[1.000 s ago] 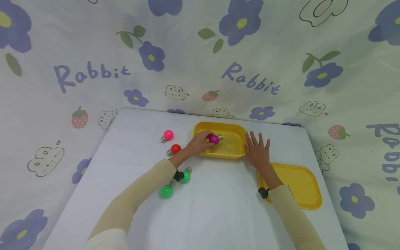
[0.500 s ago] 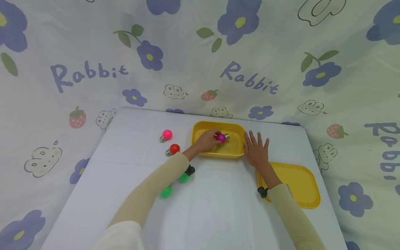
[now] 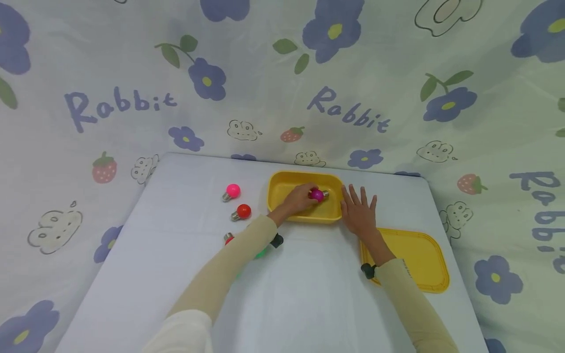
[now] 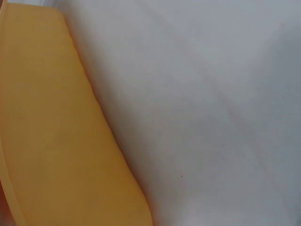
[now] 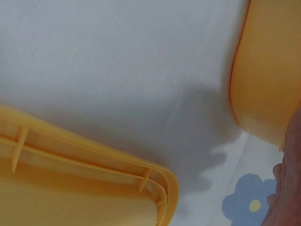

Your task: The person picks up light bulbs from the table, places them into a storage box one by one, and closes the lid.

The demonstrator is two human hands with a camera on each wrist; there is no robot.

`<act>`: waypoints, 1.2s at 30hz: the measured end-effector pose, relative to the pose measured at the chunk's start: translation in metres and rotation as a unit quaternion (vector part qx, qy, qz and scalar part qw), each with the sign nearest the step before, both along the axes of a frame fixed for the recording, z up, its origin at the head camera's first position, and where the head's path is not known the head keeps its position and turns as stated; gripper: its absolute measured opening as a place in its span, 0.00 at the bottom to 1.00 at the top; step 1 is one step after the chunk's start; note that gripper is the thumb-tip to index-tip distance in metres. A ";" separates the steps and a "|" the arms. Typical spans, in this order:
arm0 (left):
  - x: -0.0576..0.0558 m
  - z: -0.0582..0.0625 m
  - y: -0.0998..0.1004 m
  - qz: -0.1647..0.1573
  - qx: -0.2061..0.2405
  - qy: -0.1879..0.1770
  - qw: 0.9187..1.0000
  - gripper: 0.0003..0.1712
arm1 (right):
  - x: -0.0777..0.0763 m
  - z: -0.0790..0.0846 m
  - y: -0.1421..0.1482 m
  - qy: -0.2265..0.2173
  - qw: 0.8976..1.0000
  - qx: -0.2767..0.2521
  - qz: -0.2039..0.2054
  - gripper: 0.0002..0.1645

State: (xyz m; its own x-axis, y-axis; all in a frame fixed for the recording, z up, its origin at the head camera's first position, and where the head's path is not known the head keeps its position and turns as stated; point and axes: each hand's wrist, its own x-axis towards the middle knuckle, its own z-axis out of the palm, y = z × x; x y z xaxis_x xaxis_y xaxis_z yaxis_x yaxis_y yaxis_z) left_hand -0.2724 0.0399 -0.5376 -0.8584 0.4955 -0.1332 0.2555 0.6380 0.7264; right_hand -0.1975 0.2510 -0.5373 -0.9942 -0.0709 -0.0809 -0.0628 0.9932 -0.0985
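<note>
In the head view, my left hand (image 3: 301,198) pinches a purple light bulb (image 3: 316,195) by its round globe, low inside a yellow plastic box (image 3: 282,185). The bulb's metal base points right. My right hand (image 3: 359,214) lies along the box's right end, fingers straight and spread, its inner edge right at the wall. The left wrist view takes in the box's outer side (image 4: 61,122), with the left hand almost wholly out of frame. At the right edge of the right wrist view, part of the right hand (image 5: 290,188) shows beside the box (image 5: 268,70).
A yellow lid (image 3: 415,260) lies under the right forearm. Left of the box are a pink bulb (image 3: 233,190) and a red bulb (image 3: 243,211). The left sleeve partly covers another red bulb (image 3: 228,239) and a green bulb (image 3: 261,253). A patterned cloth (image 3: 260,88) hangs behind the table.
My left hand has moved right with the purple bulb, from the box's left part toward its right. The right hand has stayed against the box. The left sleeve has uncovered a second red bulb.
</note>
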 end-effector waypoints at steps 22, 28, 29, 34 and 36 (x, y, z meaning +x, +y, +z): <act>-0.003 0.001 -0.001 -0.003 -0.016 0.009 1.000 0.29 | -0.002 -0.003 -0.003 0.005 1.000 0.008 0.008 0.35; -0.006 0.015 -0.008 0.003 0.008 0.011 1.000 0.29 | -0.001 -0.002 -0.002 -0.001 1.000 -0.002 0.006 0.35; -0.007 0.017 -0.010 0.001 0.014 0.013 1.000 0.29 | -0.001 -0.002 -0.001 -0.001 1.000 0.000 0.005 0.35; -0.007 0.026 -0.028 -0.015 0.063 0.019 0.998 0.27 | -0.001 -0.002 0.000 -0.002 1.000 0.008 0.002 0.36; -0.006 0.030 -0.037 -0.019 0.077 0.029 0.996 0.28 | -0.001 -0.002 0.000 -0.002 1.000 0.009 0.002 0.36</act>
